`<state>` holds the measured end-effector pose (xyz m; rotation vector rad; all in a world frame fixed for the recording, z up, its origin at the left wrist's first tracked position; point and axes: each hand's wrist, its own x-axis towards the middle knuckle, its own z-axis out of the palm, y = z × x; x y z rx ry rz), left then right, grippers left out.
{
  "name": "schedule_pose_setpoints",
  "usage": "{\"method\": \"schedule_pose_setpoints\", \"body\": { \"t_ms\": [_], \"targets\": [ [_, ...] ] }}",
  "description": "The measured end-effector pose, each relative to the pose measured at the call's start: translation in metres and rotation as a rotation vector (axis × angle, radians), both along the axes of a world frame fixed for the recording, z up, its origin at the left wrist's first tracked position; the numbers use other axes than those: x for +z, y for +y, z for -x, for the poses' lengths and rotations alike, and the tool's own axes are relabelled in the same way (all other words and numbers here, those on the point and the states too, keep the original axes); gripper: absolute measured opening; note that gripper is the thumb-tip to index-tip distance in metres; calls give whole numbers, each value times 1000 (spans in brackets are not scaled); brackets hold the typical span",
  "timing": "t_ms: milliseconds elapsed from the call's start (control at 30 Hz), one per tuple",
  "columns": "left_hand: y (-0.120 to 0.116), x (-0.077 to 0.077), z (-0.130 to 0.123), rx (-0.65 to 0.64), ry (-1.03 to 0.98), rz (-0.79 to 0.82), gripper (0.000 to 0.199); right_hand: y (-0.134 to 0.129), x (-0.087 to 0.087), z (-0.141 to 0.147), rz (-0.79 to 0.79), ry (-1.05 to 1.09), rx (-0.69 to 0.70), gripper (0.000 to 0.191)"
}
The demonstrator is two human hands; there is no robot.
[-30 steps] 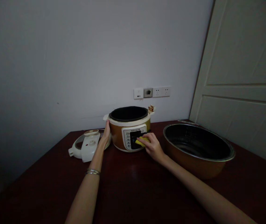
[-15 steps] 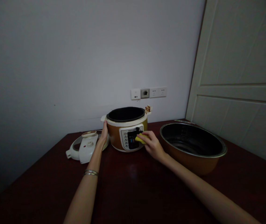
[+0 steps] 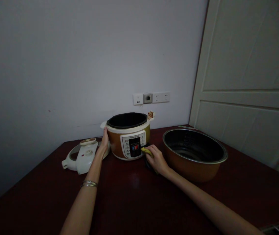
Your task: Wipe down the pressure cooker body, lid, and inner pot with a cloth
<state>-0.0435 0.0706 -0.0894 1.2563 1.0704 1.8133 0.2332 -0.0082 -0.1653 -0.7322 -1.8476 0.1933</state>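
Observation:
An electric cooker (image 3: 115,140), orange-brown with a white rim, stands open-topped on the table. My left hand (image 3: 104,141) grips its left side just below the white side handle, with the fingers partly hidden. In my right hand (image 3: 156,159) is a bunched yellow-and-dark cloth (image 3: 147,151); the fingers are closed on it. The cloth is at the lower right edge of the control panel (image 3: 133,146), whose keys and small coloured display show. To the left of the cooker lies its white lid (image 3: 84,160), partly behind my left forearm.
A large inner pot (image 3: 193,168), dark inside and brown outside, stands at the right beside my right forearm. The dark red table (image 3: 129,195) meets a wall with sockets (image 3: 161,97). A pale panelled door (image 3: 239,78) rises on the right.
My right hand has drawn the cloth down over the control panel to its lower right edge, uncovering more keys. My left hand keeps its hold. The whole view has shifted slightly.

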Motion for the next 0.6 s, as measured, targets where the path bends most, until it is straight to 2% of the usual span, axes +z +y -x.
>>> {"method": "schedule_pose_setpoints", "body": {
  "t_ms": [67, 200, 300, 367, 533, 600],
  "targets": [
    [1, 0, 1, 0, 7, -6, 56, -2, 13, 4, -17, 83, -32, 17],
    [4, -1, 3, 6, 16, -4, 55, 10, 46, 17, -54, 384, -211, 19],
    [3, -2, 3, 8, 13, 6, 55, 24, 56, 25, -32, 434, -250, 19],
    [0, -1, 1, 15, 9, 18, 57, 28, 49, 26, -16, 409, -236, 18],
    [-9, 4, -6, 35, 13, 29, 58, 20, 11, 18, 51, 338, -205, 18],
    [-11, 6, -8, 37, 4, 25, 57, 16, 3, 16, 71, 316, -200, 19]
  ]
}}
